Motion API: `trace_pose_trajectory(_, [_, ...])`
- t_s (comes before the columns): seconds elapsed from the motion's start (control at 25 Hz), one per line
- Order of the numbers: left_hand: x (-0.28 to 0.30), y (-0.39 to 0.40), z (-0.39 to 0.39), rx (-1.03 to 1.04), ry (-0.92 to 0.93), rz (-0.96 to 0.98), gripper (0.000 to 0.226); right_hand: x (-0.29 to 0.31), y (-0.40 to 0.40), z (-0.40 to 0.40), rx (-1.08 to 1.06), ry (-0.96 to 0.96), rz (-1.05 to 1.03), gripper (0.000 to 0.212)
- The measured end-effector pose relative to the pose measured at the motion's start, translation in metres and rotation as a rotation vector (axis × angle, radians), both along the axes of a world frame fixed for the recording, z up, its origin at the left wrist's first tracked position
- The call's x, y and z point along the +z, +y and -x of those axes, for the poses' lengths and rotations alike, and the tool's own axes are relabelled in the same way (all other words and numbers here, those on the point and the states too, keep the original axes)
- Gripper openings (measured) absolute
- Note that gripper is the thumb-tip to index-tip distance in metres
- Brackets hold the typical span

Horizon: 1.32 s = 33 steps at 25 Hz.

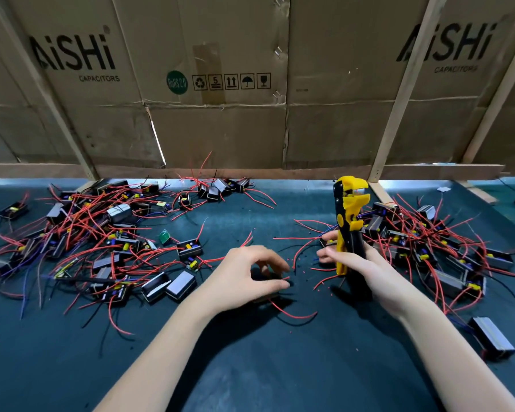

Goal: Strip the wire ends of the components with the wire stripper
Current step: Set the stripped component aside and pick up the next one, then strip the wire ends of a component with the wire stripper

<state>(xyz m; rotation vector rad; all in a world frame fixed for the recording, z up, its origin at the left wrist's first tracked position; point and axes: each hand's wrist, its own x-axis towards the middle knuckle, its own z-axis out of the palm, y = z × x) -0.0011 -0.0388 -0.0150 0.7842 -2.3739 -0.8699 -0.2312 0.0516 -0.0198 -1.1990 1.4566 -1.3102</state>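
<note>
Nearest the viewer, two bare forearms reach onto the dark desk (250,367). The left hand (247,278) arches over a small dark component (266,288) lying on the desk; its fingers (272,258) are curled down around the part, thumb and fingertips closing on it, with a red wire (292,313) trailing from beneath toward the viewer. Whether the part is lifted or resting cannot be told.

The right hand (366,264) grips the handles of the yellow-and-black wire stripper (349,221), held upright with its head pointing away from the viewer; the fingers wrap the handles, and no wire sits in the head. Tiny red insulation scraps (305,270) lie scattered between the two hands.

Judged step: selection of a component, between strips. The next move calls for raising the part, freeing one wire end, and feeding it squarely into the stripper's notch before squeezing; the thin, springy leads will likely need steadying.

Farther out, a large pile of components (95,239) with tangled red and dark leads occupies the left, a second pile (422,242) the right, just behind the stripper. Which pile is finished cannot be told. At the far edge stands a cardboard wall (220,120) braced by wooden battens (399,99).
</note>
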Motion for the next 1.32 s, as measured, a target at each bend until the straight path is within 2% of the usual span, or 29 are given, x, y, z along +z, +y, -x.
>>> trace_pose_trajectory(0.12, [-0.007,-0.007,-0.004,0.014,-0.004,-0.048,0.005,-0.001,-0.001,-0.008,0.013,0.036,0.015,0.041])
trace_pose_trajectory(0.2, [-0.010,-0.011,-0.006,0.071,0.048,-0.124,0.005,-0.005,-0.003,-0.015,-0.111,0.133,0.066,0.036])
trace_pose_trajectory(0.24, [-0.012,-0.011,-0.007,0.099,0.081,-0.188,0.007,-0.008,-0.003,-0.016,-0.214,0.246,0.091,0.035])
trace_pose_trajectory(0.32, [-0.014,-0.012,-0.007,0.130,0.146,-0.327,0.011,-0.012,-0.001,-0.013,-0.441,0.624,0.141,0.039])
trace_pose_trajectory(0.4, [-0.015,-0.014,-0.009,0.128,0.178,-0.384,0.012,-0.013,0.001,-0.007,-0.560,0.980,0.150,0.043])
trace_pose_trajectory(0.48, [-0.014,-0.019,-0.013,0.116,0.169,-0.371,0.009,-0.013,0.000,-0.004,-0.563,1.179,0.108,0.047])
trace_pose_trajectory(0.56, [-0.014,-0.022,-0.018,0.095,0.153,-0.370,0.007,-0.015,-0.002,-0.005,-0.539,1.292,0.073,0.050])
trace_pose_trajectory(0.76, [-0.016,-0.019,-0.016,0.120,0.149,-0.322,0.006,-0.020,-0.001,-0.009,-0.544,1.404,0.049,0.052])
trace_pose_trajectory(0.96, [-0.013,-0.017,-0.016,0.140,0.192,-0.317,0.009,-0.019,-0.005,-0.014,-0.558,1.425,0.099,0.053])
trace_pose_trajectory(1.12, [-0.015,-0.016,-0.010,0.149,0.158,-0.260,0.012,-0.021,-0.004,-0.015,-0.554,1.456,0.124,0.055])
trace_pose_trajectory(1.32, [-0.017,-0.018,-0.010,0.195,0.173,-0.300,0.010,-0.020,-0.005,-0.020,-0.550,1.451,0.140,0.054])
